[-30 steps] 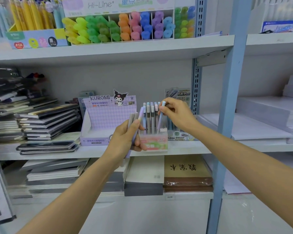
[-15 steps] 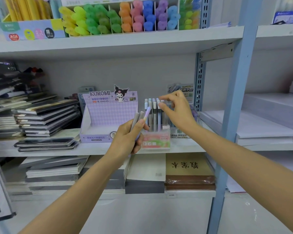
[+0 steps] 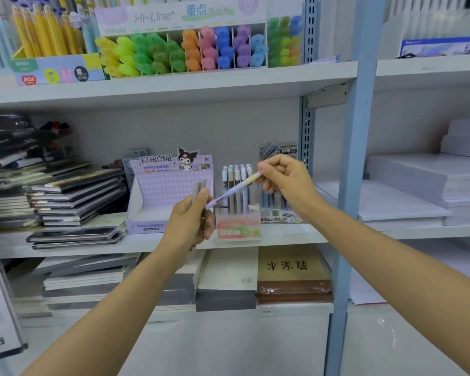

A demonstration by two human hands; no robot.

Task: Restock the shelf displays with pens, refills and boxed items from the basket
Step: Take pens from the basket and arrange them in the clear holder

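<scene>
My left hand grips two grey pens upright in front of the middle shelf. A lilac pen slants between both hands: my right hand pinches its pale upper end, and its lower tip lies at my left fingers. Just behind stands a small pink display box with several pens upright in it. To its left sits the open purple Kuromi display box.
Stacked notebooks fill the shelf's left side, and a refill display stands behind the pink box. Highlighters line the upper shelf. A blue upright post rises at the right, with white paper reams beyond it.
My right hand let go of a pen set in the pink box, came back to my left hand and took the upper end of the lilac pen, pulling it out sideways.
</scene>
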